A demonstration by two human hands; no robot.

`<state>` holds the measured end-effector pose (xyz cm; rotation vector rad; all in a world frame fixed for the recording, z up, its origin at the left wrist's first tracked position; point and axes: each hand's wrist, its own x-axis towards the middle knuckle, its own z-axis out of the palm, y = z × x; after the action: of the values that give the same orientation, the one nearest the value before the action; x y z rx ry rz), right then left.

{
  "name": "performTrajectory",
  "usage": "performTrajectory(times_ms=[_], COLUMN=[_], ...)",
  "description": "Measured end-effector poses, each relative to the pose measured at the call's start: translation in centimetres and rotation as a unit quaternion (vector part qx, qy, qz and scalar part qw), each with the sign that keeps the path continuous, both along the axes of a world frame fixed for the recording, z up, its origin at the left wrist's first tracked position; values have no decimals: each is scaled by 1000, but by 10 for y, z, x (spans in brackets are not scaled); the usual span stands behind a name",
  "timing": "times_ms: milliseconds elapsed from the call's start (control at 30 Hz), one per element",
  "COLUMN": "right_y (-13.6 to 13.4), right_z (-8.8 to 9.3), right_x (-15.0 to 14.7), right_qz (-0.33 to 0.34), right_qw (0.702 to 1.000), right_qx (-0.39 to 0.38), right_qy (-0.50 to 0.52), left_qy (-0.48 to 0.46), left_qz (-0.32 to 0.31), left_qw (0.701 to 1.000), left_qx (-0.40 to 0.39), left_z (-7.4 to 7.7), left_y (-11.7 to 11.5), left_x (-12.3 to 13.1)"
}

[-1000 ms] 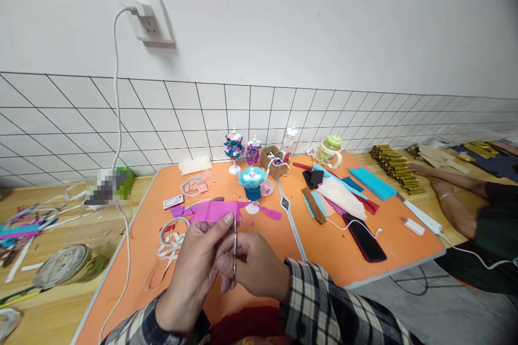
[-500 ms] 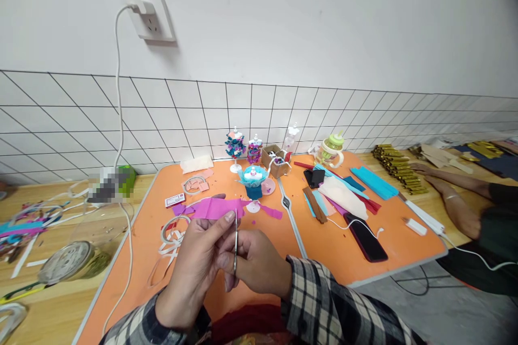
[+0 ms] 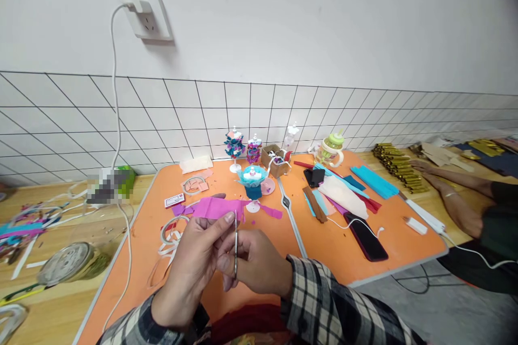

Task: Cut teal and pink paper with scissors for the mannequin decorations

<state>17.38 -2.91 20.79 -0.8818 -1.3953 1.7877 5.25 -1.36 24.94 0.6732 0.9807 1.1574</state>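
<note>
Between the thumb and fingers of my left hand (image 3: 192,256) is a strip of magenta crepe paper (image 3: 214,207), stretched across in front of me. A fingertip shows behind its far edge. My right hand (image 3: 261,264) is closed round small metal scissors (image 3: 236,245), their blades pointing up at the paper beside my left thumb. Just beyond stands a small white dress-form stand dressed in blue paper (image 3: 253,186). A loose magenta piece (image 3: 272,212) lies by its base.
Decorated mini stands (image 3: 235,146), a cardboard box (image 3: 279,168) and a green-lidded cup (image 3: 332,150) line the back. Tape rolls (image 3: 172,229) lie left; coloured paper (image 3: 374,183) and a phone (image 3: 366,237) lie right. Another person's arms (image 3: 461,205) rest at far right.
My hands, the scissors and the paper stay almost in place. The view shifts very slightly.
</note>
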Motion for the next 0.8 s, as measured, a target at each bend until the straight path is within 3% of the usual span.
performTrajectory(times_ms=[233,467,800], right_y=[0,-2,-4], right_z=[-1,5,2], right_x=[2,5,4], right_qz=[-10,2,3], right_qw=[1000,1000,1000], right_qx=[9,0,0], right_qy=[-26,2,7], left_qy=[-17,-12,17], left_qz=[-33,22,19], left_qw=[999,999,999], left_qx=[-8,20,30], left_z=[-4,4,5], left_y=[-3,3,1], left_x=[0,-1,-2])
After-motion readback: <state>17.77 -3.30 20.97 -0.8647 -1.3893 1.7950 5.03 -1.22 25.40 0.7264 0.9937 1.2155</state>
